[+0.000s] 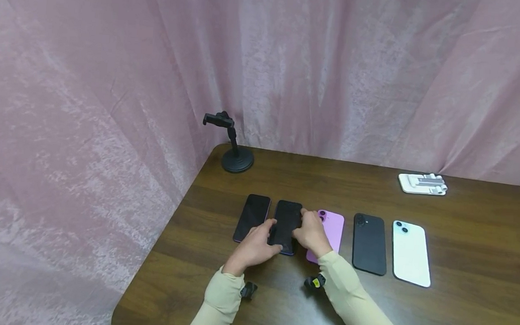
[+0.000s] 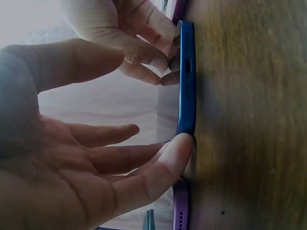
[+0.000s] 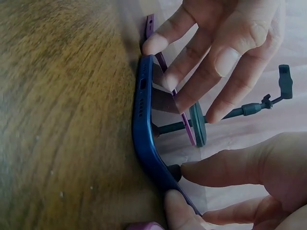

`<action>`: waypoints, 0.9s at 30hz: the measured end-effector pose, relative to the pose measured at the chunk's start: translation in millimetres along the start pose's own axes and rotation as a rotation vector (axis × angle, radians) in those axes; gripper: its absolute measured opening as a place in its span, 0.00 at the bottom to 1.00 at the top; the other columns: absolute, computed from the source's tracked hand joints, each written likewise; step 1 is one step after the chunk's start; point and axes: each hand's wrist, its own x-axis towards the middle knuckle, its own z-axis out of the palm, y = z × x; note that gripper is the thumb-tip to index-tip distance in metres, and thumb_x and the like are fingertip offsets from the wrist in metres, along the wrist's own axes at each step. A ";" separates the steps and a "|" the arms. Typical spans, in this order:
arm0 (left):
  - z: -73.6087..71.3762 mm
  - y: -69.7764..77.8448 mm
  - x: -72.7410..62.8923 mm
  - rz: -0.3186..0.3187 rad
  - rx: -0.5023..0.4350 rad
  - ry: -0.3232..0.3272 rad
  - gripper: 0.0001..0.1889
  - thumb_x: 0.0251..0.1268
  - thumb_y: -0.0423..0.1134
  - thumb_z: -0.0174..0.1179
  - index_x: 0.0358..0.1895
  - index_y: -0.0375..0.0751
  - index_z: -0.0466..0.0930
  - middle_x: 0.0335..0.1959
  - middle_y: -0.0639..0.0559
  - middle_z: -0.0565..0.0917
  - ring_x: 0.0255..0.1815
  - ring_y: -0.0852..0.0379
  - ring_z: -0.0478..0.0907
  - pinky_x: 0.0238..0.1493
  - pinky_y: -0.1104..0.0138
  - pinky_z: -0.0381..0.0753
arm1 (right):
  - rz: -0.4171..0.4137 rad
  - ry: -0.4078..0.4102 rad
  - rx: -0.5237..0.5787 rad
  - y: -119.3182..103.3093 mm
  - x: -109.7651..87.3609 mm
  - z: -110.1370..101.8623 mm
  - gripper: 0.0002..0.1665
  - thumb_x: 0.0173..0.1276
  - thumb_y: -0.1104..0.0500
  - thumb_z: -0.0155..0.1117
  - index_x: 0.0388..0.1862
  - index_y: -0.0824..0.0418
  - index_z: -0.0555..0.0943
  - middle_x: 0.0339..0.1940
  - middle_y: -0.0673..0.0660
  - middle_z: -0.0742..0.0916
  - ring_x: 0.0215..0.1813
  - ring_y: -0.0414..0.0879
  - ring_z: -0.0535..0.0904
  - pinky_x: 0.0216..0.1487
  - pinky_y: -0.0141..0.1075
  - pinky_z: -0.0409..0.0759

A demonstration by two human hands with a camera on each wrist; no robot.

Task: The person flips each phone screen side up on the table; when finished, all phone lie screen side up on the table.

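A smartphone (image 1: 287, 220) with a dark screen and blue edge (image 2: 187, 72) lies face up on the table between both hands. My left hand (image 1: 256, 245) is at its left side, fingers spread, the thumb touching its near corner in the left wrist view. On the opposite side, my right hand (image 1: 314, 232) pinches the phone's right edge between thumb and fingers. A dark-screened phone (image 1: 255, 212) with a purple edge lies to the left. Partly covered by the right hand, a purple phone (image 1: 333, 225) lies back up to the right.
Farther right lie a black phone (image 1: 369, 245) and a white phone (image 1: 411, 253), both back up. A black phone stand (image 1: 237, 159) stands at the far left corner of the wooden table (image 1: 477, 233). A folded white stand (image 1: 423, 184) lies near the back edge. Pink curtains (image 1: 338, 72) hang behind.
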 end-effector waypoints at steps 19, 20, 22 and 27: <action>1.8 14.1 5.0 0.024 -0.014 0.011 0.35 0.65 0.37 0.65 0.72 0.29 0.63 0.69 0.31 0.70 0.71 0.36 0.66 0.69 0.46 0.65 | -0.090 0.042 0.081 1.4 -5.2 -20.1 0.30 0.61 0.66 0.69 0.60 0.79 0.75 0.48 0.73 0.81 0.49 0.62 0.81 0.52 0.53 0.78; 2.5 15.7 5.4 0.028 -0.020 0.014 0.35 0.65 0.37 0.65 0.72 0.29 0.64 0.68 0.31 0.71 0.71 0.36 0.66 0.69 0.46 0.65 | -0.096 0.041 0.106 2.0 -5.6 -21.6 0.31 0.62 0.66 0.68 0.62 0.78 0.74 0.50 0.73 0.80 0.49 0.62 0.82 0.52 0.53 0.79; 4.2 18.4 6.2 0.037 -0.031 0.021 0.34 0.65 0.36 0.65 0.72 0.30 0.64 0.67 0.31 0.72 0.68 0.36 0.69 0.67 0.46 0.68 | -0.115 0.041 0.147 3.9 -6.3 -23.6 0.29 0.65 0.66 0.67 0.63 0.77 0.74 0.53 0.74 0.79 0.50 0.64 0.83 0.52 0.53 0.80; 11.0 23.0 9.7 0.071 -0.071 0.032 0.33 0.64 0.34 0.67 0.71 0.32 0.66 0.64 0.34 0.74 0.60 0.37 0.76 0.59 0.48 0.76 | -0.159 0.049 0.199 12.0 -7.1 -28.4 0.26 0.68 0.66 0.65 0.62 0.75 0.75 0.55 0.73 0.81 0.54 0.65 0.82 0.55 0.55 0.79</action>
